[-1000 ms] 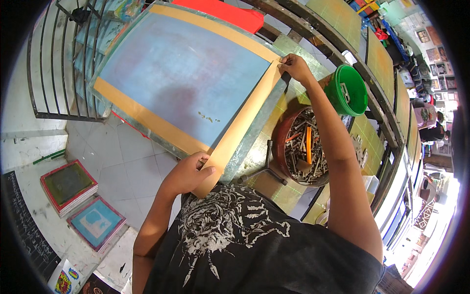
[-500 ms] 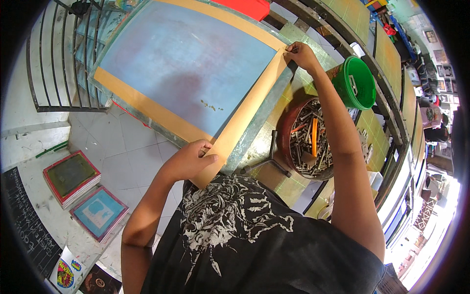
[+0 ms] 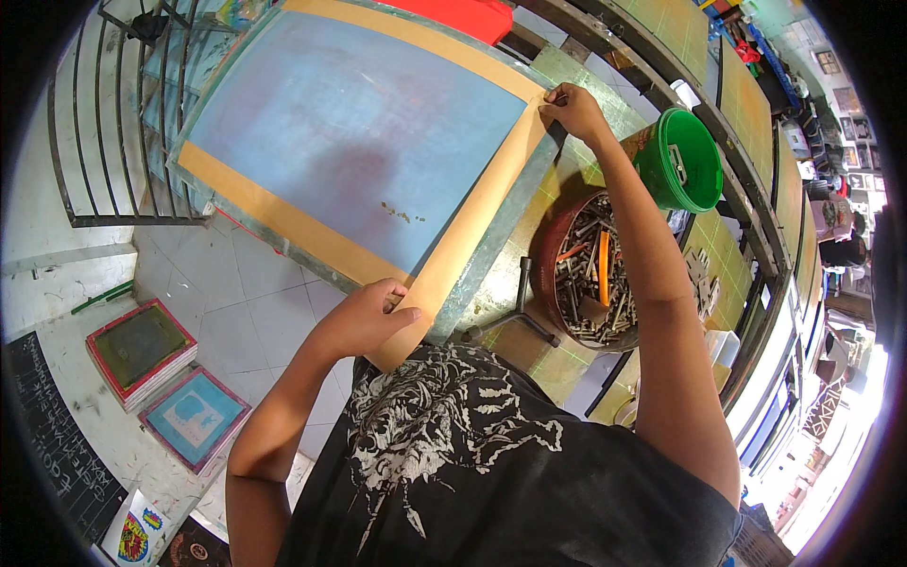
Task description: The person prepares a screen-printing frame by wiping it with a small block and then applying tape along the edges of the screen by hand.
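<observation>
A large framed screen [image 3: 354, 123] with blue mesh lies in front of me, tan tape covering its far [image 3: 425, 33] and left [image 3: 283, 222] borders. Along its right side a further strip of wide tan tape [image 3: 472, 217] stretches between my two hands. My right hand [image 3: 576, 111] pinches the strip's far end at the frame's far right corner. Close to my shirt, my left hand [image 3: 364, 319] is closed on the near end, thumb on top. Some tape hangs past that hand toward my body. Small dark specks [image 3: 402, 213] dot the mesh.
Right of the screen stand a round red tub [image 3: 557, 274] full of metal pieces, a green bucket [image 3: 697, 161] and a dark metal tool [image 3: 520, 317]. Two small framed screens [image 3: 142, 350] [image 3: 196, 416] lie at left, below a barred metal rack [image 3: 123, 123].
Both hands keep their hold on the tape strip, in nearly the same places. The view has shifted slightly.
</observation>
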Action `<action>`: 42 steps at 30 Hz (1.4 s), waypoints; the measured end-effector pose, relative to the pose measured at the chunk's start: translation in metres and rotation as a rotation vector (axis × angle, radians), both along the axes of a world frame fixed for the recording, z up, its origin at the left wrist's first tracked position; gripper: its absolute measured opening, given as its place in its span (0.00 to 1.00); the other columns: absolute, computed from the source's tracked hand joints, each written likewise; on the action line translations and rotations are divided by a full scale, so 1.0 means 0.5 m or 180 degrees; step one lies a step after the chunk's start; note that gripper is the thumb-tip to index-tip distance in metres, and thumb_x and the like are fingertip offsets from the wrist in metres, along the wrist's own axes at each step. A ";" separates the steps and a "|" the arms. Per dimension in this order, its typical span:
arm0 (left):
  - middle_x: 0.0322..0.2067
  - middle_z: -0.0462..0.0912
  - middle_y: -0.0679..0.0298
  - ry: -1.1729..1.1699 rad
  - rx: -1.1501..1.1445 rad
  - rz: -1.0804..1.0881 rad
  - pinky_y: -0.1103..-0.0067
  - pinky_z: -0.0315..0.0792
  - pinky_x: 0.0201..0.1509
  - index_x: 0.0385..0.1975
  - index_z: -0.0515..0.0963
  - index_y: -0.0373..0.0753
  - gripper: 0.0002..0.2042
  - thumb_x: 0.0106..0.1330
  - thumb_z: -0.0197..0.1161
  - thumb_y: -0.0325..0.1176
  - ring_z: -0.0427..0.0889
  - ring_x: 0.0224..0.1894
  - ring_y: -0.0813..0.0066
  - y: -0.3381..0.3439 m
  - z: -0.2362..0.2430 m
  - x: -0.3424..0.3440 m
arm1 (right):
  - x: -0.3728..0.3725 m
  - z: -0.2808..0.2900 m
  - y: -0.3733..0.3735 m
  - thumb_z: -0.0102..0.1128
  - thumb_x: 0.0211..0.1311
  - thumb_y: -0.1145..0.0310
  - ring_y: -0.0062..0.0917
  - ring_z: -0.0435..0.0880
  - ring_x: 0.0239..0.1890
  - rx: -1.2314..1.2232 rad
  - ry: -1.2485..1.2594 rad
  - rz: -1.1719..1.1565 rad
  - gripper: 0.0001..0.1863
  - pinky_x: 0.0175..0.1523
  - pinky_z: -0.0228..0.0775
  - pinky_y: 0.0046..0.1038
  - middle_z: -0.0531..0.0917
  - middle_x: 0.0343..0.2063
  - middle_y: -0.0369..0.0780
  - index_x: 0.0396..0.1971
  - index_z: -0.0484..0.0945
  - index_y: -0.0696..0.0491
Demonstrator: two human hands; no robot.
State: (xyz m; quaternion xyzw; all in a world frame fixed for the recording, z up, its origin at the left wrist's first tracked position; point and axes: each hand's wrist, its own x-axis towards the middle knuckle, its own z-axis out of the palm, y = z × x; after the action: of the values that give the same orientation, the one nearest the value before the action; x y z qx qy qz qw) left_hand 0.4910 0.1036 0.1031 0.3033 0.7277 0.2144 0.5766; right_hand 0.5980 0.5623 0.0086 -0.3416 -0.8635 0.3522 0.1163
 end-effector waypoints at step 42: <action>0.37 0.83 0.56 -0.0066 0.0167 0.0172 0.78 0.73 0.38 0.53 0.71 0.29 0.24 0.66 0.63 0.42 0.79 0.35 0.77 0.005 -0.012 0.007 | 0.044 0.054 -0.101 0.30 0.65 0.28 0.41 0.46 0.75 0.2866 -0.1267 0.2437 0.52 0.75 0.40 0.46 0.50 0.72 0.49 0.71 0.45 0.61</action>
State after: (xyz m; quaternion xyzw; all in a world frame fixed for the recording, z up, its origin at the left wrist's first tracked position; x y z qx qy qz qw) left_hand 0.4946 0.1059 0.0972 0.2963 0.7237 0.2521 0.5699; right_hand 0.6198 0.5118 0.0358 0.0157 -0.9937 -0.1001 -0.0488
